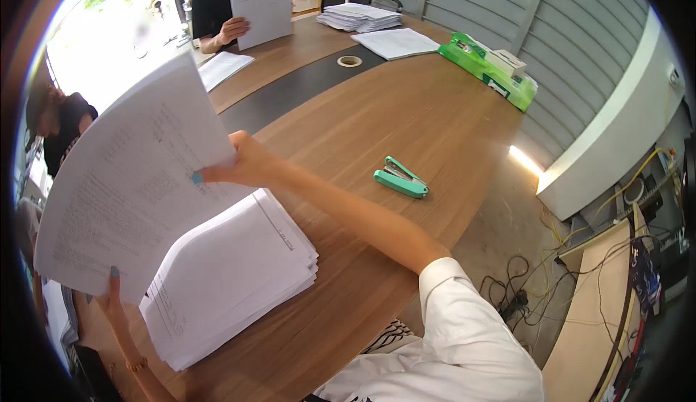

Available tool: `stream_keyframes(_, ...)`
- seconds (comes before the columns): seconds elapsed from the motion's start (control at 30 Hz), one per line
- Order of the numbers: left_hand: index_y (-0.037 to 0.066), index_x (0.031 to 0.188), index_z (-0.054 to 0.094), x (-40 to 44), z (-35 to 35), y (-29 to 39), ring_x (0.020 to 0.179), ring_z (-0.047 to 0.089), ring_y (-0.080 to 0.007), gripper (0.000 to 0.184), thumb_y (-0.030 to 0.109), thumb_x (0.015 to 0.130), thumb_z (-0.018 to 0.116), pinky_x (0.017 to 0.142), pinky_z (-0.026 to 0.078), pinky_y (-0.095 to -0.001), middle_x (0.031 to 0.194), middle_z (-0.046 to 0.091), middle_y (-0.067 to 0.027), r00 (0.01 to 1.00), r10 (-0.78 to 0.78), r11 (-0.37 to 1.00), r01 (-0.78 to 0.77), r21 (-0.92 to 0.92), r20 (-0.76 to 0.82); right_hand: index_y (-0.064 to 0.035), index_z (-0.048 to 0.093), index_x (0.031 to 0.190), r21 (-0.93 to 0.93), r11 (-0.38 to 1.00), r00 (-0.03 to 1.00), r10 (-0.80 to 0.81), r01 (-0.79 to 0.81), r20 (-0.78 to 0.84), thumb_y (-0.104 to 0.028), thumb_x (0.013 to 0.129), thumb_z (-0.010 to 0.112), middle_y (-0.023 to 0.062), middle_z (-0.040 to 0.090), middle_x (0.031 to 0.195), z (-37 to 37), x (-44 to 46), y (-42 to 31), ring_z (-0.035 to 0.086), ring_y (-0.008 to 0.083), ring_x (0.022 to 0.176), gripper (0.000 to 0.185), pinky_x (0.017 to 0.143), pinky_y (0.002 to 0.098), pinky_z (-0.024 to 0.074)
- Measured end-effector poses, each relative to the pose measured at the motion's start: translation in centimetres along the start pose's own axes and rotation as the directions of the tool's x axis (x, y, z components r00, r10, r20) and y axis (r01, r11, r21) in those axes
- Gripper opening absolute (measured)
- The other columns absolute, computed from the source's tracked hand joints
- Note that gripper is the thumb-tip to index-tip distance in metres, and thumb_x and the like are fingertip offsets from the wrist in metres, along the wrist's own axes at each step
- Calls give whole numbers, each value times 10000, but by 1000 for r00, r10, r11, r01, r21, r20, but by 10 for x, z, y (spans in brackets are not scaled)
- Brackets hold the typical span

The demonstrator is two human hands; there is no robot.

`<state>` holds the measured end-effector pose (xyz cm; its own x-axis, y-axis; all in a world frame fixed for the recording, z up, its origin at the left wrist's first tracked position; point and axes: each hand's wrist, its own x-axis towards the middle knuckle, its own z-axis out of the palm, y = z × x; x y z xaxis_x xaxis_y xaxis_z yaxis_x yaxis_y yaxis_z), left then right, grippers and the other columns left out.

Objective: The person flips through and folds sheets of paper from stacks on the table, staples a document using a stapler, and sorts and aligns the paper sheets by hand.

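1. The right hand (250, 164) is grasping the printed sheets (123, 206) at their right edge, thumb pressing on the near face.
2. The left hand (114, 302) is grasping their lower edge, thumb also on the near face; the fingers behind the paper are hidden.
3. The printed sheets are standing raised and tilted, slightly curved, beside and partly in front of the paper stack (232, 286), which is resting on the table (341, 257).
4. The teal stapler (403, 179) is lying open to the right of the paper stack, well apart.
5. Across the table, a co-worker (210, 3) is holding up a document (262, 10).
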<state>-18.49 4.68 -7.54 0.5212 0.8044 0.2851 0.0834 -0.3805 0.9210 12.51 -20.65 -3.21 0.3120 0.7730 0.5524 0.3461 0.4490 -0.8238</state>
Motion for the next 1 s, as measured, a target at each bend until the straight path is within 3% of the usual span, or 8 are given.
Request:
stream_keyframes(0.17,-32,993,550,-17,11,-4,763,517,-94,279,142,786,621,684,417,-208,910,559,-16,999,22,999,-19,46,-46,-26,629,842,-253,957,989,122,-140,-87,-235,738,650,56,627,714,-5,-2,18,560,106,633,234,569,267,455)
stream_keyframes(0.3,-55,1021,526,-29,28,56,769,556,-99,320,123,772,621,662,459,-242,915,580,-46,995,94,993,-93,-72,11,1,619,880,-86,966,970,244,-243,5,-169,779,609,80,629,764,-1,-6,-9,585,118,677,198,584,249,472)
stream_keyframes(0.47,-49,954,550,-58,17,80,693,570,-96,267,131,767,611,584,458,-221,822,597,-74,907,-313,918,365,-156,281,110,537,980,128,747,758,648,-652,74,-113,744,633,176,606,874,12,-10,-22,610,185,716,338,640,274,502)
stream_keyframes(0.63,-55,951,541,-62,-3,52,658,576,-111,291,140,753,627,519,443,-240,780,611,-74,819,-501,861,506,61,281,109,524,1001,-1,674,664,728,-738,171,-100,725,645,193,596,901,15,-12,-3,617,204,737,367,637,284,509)
stream_keyframes(0.7,-30,961,552,-52,-2,86,682,583,-138,297,161,747,632,560,447,-251,830,617,-88,983,34,580,127,805,-180,103,528,998,-53,660,650,748,-749,134,-100,719,649,190,597,900,13,-12,-2,617,205,741,366,631,285,509)
stream_keyframes(0.77,1,1001,553,-25,1,90,700,581,-162,312,179,755,622,601,447,-258,909,609,-104,898,436,505,-190,842,-58,96,532,996,18,699,687,696,-715,208,-103,708,657,188,598,895,11,-15,5,617,204,737,371,631,282,508)
stream_keyframes(0.83,25,1057,535,5,32,96,729,575,-174,332,186,774,602,625,448,-275,982,589,-121,851,505,613,-469,635,141,93,536,994,-18,683,671,721,-730,175,-108,710,655,186,599,890,16,-12,-8,617,203,741,367,633,280,507)
stream_keyframes(1.0,13,1115,493,35,145,77,945,544,-225,469,285,755,622,765,435,-312,1051,558,-150,910,287,866,-381,325,300,84,546,989,-61,674,658,735,-737,165,-122,719,651,175,601,886,14,-15,0,613,191,743,356,634,272,502)
